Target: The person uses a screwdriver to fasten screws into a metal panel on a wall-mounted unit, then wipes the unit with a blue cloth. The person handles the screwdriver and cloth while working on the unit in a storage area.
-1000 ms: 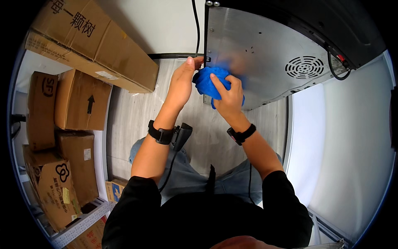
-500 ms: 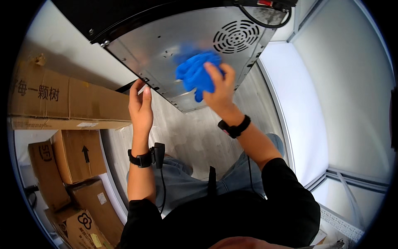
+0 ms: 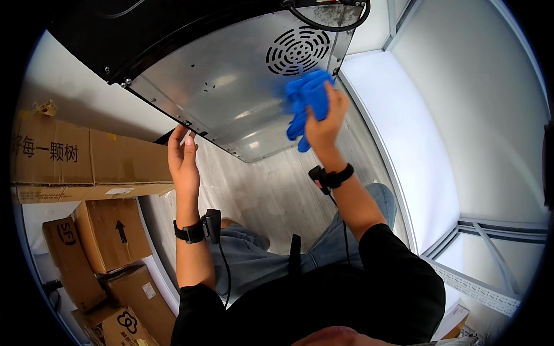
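Note:
A blue cloth (image 3: 310,95) is bunched in my right hand (image 3: 328,124), whose fingers press on it near the right edge of a bare metal panel. The panel belongs to a black-topped appliance (image 3: 231,106) that has a round slotted vent (image 3: 298,52) and several small holes. At the panel's left edge, my left hand (image 3: 183,154) grips the appliance, the fingers partly hidden behind that edge and the thumb in front. Part of the cloth is blurred by motion.
A black cable (image 3: 334,27) loops over the panel's upper right. Cardboard boxes (image 3: 112,236) are stacked on the left, with a long carton (image 3: 127,155) above them. A pale ledge (image 3: 398,132) and wall run along the right. Thin leads hang from my wrist straps.
My right hand has moved the cloth rightward across the panel toward its right edge. The appliance and my left hand appear shifted slightly left in the picture; the left hand keeps its hold.

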Demonstrator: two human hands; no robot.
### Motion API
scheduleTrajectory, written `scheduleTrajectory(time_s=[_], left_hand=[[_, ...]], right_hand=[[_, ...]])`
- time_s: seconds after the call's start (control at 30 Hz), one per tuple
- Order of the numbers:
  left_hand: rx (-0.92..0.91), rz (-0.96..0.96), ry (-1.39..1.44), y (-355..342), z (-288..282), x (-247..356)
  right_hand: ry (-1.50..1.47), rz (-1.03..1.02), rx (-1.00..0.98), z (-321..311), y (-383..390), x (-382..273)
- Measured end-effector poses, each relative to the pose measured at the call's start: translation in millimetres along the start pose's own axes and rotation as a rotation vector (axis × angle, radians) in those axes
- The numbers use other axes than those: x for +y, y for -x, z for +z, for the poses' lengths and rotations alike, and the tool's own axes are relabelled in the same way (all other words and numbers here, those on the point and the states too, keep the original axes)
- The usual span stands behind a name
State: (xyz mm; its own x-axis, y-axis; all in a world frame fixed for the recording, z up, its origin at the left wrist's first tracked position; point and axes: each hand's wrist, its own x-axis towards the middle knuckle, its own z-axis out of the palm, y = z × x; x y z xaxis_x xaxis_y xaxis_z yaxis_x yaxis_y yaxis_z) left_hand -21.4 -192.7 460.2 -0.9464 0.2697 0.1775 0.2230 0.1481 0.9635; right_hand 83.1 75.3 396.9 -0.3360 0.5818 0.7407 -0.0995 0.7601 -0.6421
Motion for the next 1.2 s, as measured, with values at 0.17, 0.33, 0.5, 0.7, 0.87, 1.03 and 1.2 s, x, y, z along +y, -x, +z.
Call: scheduleTrajectory(time_s=[0.17,0.33,0.5,0.7,0.87,1.03,1.2], left_hand=[[0.005,0.065,-0.046,2,6,-8],[-0.003,0.053,-0.053,1,6,-8],[0.002,0.035,-0.032,5,4,-5],[0.040,0.048,-0.031,4,16,-4],[0.022,-0.052,0.076,6,3,-3],[-0.095,-0.093,0.127,6,2,10],[-0.142,-0.085,0.163,5,-5,4]], right_hand=[[0.007,0.091,0.007,0,7,-4],[-0.042,0.056,-0.135,0,19,6],[-0.008,0.090,0.048,-16,-11,8],[0.051,0.126,-0.070,-6,32,34],[0.084,0.125,-0.017,0,26,28],[0.017,0.133,0.003,17,43,30],[-0.183,0.090,-0.316,96,110,-47]])
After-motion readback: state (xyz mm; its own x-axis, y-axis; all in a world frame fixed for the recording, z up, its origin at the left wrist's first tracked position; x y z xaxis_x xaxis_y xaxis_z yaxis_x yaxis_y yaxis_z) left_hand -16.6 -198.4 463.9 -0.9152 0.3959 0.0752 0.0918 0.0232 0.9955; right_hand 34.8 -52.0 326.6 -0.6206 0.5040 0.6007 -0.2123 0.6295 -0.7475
